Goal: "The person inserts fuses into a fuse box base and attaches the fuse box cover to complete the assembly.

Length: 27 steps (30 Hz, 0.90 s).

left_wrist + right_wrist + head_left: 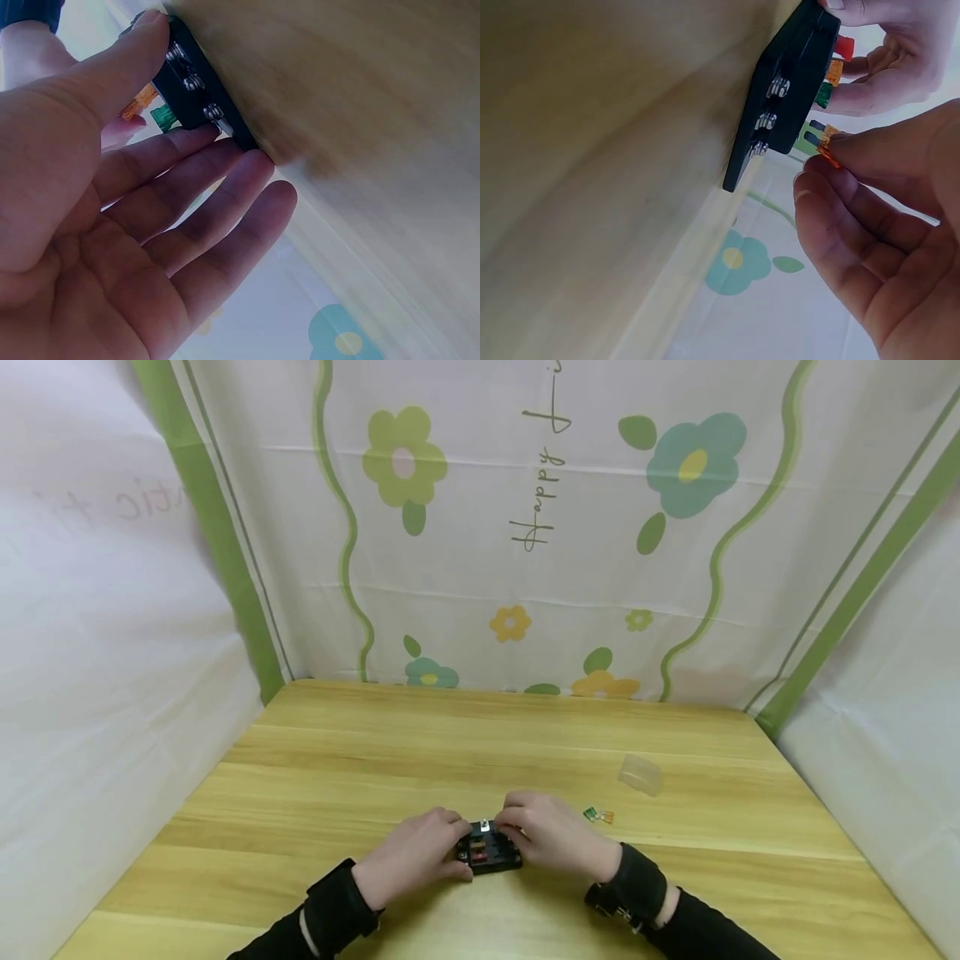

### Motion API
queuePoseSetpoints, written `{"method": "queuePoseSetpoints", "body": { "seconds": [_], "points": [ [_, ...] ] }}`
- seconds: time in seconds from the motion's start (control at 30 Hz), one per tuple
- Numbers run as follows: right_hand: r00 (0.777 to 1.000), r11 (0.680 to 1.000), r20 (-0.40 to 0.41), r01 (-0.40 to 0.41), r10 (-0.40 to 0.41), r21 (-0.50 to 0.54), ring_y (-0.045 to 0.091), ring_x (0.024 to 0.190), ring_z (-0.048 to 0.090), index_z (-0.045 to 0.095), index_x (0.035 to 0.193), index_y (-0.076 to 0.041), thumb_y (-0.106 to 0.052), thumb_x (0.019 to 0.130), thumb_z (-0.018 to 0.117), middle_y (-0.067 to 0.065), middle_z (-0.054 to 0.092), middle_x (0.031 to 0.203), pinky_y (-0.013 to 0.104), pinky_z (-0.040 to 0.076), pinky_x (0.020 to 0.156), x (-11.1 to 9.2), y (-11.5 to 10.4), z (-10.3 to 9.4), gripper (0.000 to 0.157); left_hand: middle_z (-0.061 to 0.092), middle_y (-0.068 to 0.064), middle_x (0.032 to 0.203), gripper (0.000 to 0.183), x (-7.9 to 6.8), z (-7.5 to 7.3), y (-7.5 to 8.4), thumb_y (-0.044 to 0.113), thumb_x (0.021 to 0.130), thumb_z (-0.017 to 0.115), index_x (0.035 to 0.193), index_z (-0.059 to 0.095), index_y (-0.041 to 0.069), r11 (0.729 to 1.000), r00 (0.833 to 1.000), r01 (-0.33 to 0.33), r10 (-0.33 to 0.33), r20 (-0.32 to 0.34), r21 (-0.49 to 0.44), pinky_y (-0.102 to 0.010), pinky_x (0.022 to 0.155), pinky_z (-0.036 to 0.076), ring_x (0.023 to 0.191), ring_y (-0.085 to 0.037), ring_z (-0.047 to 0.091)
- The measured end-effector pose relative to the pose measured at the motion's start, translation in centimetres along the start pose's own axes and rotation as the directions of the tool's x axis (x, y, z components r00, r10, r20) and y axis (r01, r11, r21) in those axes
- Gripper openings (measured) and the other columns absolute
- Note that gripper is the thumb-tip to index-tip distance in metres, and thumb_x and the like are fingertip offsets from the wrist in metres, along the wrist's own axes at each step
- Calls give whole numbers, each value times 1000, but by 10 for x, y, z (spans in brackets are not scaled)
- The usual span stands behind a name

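A black fuse box (497, 862) with metal screw terminals along its sides lies on the table. My left hand (416, 850) holds its left end, thumb at the near edge and fingertips at the far edge. Red (844, 47), orange (834, 71) and green blade fuses (823, 94) stand up from the box in the right wrist view. Between thumb and index finger, my right hand (885, 217) pinches another orange blade fuse (827, 142). The two dark prongs of this fuse point at the box, a small gap away.
To the right of my right hand lie a loose green fuse (590, 814) and an orange fuse (608, 817). Behind them is a clear plastic cover (640, 775). Printed white curtains (480, 560) enclose the wooden table (375, 735) at the back and sides.
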State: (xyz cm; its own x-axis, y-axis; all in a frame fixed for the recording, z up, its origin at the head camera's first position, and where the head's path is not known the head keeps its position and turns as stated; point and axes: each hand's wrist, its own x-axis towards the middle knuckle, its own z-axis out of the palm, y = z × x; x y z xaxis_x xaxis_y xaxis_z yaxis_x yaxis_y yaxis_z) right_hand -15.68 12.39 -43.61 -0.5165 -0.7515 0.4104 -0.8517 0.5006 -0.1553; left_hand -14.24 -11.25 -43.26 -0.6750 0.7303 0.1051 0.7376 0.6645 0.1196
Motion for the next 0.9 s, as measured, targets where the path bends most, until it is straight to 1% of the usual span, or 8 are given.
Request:
{"method": "queuePoseSetpoints", "body": {
  "seconds": [0.23, 0.5, 0.9],
  "points": [
    [1000, 1000, 5, 11, -11, -17, -2, 72, 47, 71, 94, -15, -12, 88, 65, -10, 55, 86, 9, 38, 65, 3, -1, 1, 9, 60, 5, 92, 42, 0, -1, 1, 47, 78, 72, 101, 66, 12, 1000, 1000, 3, -3, 3, -3, -20, 63, 43, 78, -4, 51],
    [999, 999, 39, 19, -17, -44, -3, 71, 46, 71, 93, -16, -12, 87, 67, -11, 53, 85, 9, 38, 64, 3, 0, 2, 8, 60, 5, 92, 42, -1, -2, 2, 48, 78, 72, 100, 66, 13, 1000, 1000, 6, -6, 7, 5, -20, 62, 44, 78, -4, 52],
    [999, 998, 49, 24, -21, -55, -3, 68, 44, 71, 93, -16, -13, 87, 67, -11, 52, 83, 8, 36, 61, 5, -2, -1, 8, 60, 4, 92, 43, -1, -1, 2, 48, 77, 72, 101, 66, 13, 1000, 1000, 8, -8, 6, -3, -20, 62, 44, 77, -4, 51]
  ]
}}
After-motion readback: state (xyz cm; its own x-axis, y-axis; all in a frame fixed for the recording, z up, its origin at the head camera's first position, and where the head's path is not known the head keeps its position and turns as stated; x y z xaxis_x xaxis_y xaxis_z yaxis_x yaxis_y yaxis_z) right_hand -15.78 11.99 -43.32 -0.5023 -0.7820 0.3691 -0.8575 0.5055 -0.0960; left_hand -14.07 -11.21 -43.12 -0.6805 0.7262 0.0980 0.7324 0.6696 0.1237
